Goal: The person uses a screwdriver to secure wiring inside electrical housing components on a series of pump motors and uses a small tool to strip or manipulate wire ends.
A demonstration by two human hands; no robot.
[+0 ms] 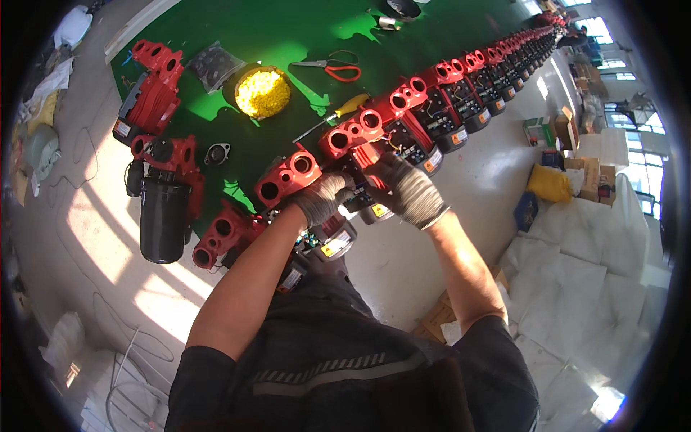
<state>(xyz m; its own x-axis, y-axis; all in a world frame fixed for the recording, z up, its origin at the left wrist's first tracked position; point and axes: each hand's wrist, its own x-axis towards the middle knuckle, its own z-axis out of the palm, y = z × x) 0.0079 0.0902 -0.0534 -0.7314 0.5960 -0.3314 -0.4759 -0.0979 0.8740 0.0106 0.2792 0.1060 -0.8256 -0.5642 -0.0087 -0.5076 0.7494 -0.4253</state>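
A long row of red pumps [352, 134] with black motors runs along the edge of the green table, their open wiring boxes facing me. Both my hands wear grey knitted gloves. My left hand [324, 199] is closed over one pump's wiring, beside its red double-port head [288, 177]. Just to the right, my right hand [412, 191] bends its fingers against the neighbouring pump's red ribbed body [365, 156]. What the fingertips pinch is hidden. Black end caps [335, 246] with yellow labels hang toward me.
On the green table [216, 162] lie a bowl of yellow pieces [263, 92], red-handled scissors [338, 70], a yellow-handled screwdriver [344, 111], a bag of dark parts [214, 66] and a flange [217, 153]. More pumps [165, 209] stand left. Cartons [594, 178] and white-wrapped stacks [576, 288] are right.
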